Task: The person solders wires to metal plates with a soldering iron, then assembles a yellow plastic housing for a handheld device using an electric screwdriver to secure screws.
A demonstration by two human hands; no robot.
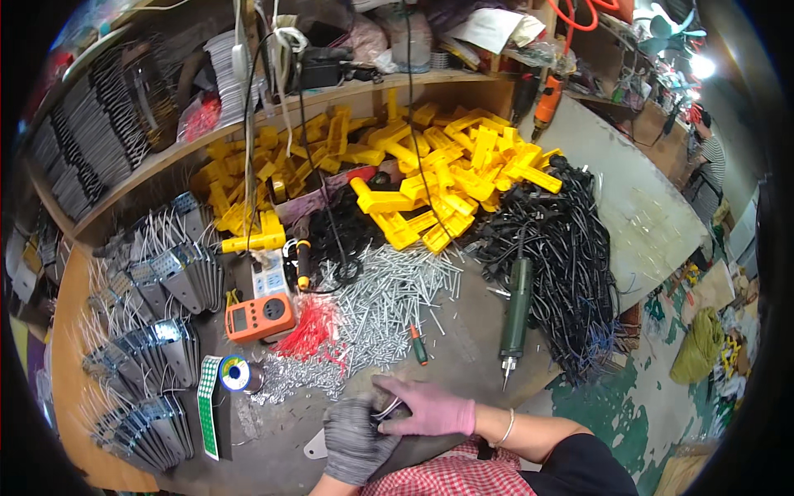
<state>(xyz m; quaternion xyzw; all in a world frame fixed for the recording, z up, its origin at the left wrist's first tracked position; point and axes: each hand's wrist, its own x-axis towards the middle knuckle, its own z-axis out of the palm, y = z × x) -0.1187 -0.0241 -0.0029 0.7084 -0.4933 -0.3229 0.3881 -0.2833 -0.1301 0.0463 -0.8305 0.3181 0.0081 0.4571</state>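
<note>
My left hand (356, 440), in a grey striped glove, is closed over a flat grey plate (316, 446) with a rounded, holed end. That end sticks out on the hand's left side. My right hand (430, 407), in a pink glove, meets it from the right, its thumb and fingers curled around white wires (389, 407) beside a dark part. The gloves hide most of the piece. Beyond the hands lie small silver screws (302, 376), a heap of long screws (389, 298) and a small green screwdriver (418, 345).
A green electric screwdriver (517, 310) hangs by black cables (562, 264). Yellow plastic parts (463, 169) are piled at the back. Stacked grey plates with wires (153, 355) stand left, near a solder spool (240, 374), green sticker strip (208, 405), orange meter (260, 317) and red pieces (308, 331).
</note>
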